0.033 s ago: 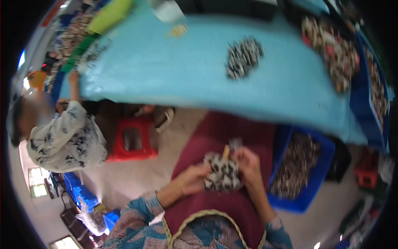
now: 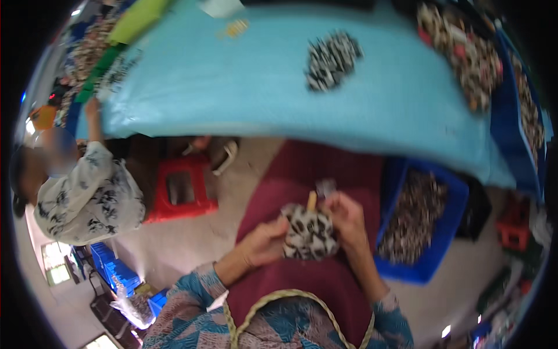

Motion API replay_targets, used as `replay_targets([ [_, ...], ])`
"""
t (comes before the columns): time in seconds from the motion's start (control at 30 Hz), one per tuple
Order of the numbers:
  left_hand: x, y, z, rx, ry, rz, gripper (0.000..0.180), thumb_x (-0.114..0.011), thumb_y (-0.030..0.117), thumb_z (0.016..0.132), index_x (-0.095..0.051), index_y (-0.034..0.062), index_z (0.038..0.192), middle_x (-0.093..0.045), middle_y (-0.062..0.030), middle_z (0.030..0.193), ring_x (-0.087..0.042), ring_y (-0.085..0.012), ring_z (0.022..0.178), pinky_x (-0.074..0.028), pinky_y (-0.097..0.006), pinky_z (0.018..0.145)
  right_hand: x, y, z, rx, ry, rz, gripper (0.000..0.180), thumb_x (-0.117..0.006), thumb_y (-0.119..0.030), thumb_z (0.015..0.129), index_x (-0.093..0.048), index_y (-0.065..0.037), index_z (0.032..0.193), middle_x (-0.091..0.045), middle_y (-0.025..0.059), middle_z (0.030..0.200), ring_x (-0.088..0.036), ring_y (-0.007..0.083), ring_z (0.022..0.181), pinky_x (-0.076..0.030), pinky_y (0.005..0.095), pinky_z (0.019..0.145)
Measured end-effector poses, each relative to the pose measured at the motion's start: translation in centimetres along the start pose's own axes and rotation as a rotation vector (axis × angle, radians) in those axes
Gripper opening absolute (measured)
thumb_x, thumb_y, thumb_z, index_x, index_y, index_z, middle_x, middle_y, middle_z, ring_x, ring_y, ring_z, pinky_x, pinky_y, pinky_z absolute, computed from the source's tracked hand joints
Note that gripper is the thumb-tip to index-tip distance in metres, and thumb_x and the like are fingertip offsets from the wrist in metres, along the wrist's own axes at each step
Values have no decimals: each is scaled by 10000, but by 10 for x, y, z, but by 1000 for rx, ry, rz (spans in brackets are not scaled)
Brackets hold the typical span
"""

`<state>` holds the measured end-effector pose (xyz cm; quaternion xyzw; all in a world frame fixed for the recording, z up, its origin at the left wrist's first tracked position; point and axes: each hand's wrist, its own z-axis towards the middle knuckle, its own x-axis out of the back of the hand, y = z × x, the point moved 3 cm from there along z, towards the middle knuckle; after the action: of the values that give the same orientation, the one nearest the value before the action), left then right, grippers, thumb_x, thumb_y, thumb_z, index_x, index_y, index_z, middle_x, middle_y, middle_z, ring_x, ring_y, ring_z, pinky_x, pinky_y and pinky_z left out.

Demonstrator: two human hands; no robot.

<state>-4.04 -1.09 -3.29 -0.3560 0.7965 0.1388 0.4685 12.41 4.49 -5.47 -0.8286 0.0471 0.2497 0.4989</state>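
In front of my lap I hold a small bulging bag [image 2: 310,234] of black-and-white pieces, with a yellowish strip [image 2: 312,201] upright at its top. A bit of clear plastic [image 2: 326,187] shows at its upper right. My left hand [image 2: 264,241] grips the bag's left side, fingertips against it. The fingers of my right hand [image 2: 346,220] are pinched at its upper right corner. On the light blue table ahead lies a pile of similar black-and-white pieces [image 2: 333,60]. Motion blur hides the small details.
A blue crate [image 2: 401,271] of small dark pieces stands by my right side. Mixed pieces [image 2: 465,61] are heaped at the table's right. Yellow bits [image 2: 233,28] lie farther back. At left, a person [image 2: 90,195] reaches to the table beside a red stool [image 2: 183,187].
The view has shifted slightly, so the table and its pile appear higher and a little to the left. Both hands stay on the bag; my left fingers look slightly loosened.
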Motion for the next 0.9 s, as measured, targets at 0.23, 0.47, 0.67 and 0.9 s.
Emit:
replay_targets([
  [0.23,-8,1,-2,4,135,315,591,-736,196,720,-469,12,1214,-578,-105,1136,-567,-225,1044,-454,-384,913,-8,0,-10,-134,-37,253,137,-615,28,782,-537,13,894,-572,37,848,-565,80,796,-465,203,720],
  [0.47,-11,-18,-4,-29,235,411,619,-710,96,718,-421,-30,1250,-575,-128,1129,-580,-237,1026,-472,-375,902,4,-5,-33,-57,-104,40,183,-607,-62,826,-544,26,974,-570,46,938,-555,98,872,-460,232,776],
  [0.67,-11,-13,1,-31,113,333,522,-653,48,740,-457,-31,1217,-594,-130,1085,-603,-238,974,-496,-361,871,16,-25,-28,-140,-380,-16,449,-699,-290,775,-549,10,1075,-592,64,964,-564,122,901,-472,261,798],
  [0.9,-23,-6,3,109,187,280,601,-720,159,716,-453,-40,1217,-592,-145,1092,-596,-237,979,-475,-358,876,-1,-46,-21,-170,-380,-287,334,-730,-195,735,-585,12,953,-608,12,830,-563,79,748,-468,225,669],
])
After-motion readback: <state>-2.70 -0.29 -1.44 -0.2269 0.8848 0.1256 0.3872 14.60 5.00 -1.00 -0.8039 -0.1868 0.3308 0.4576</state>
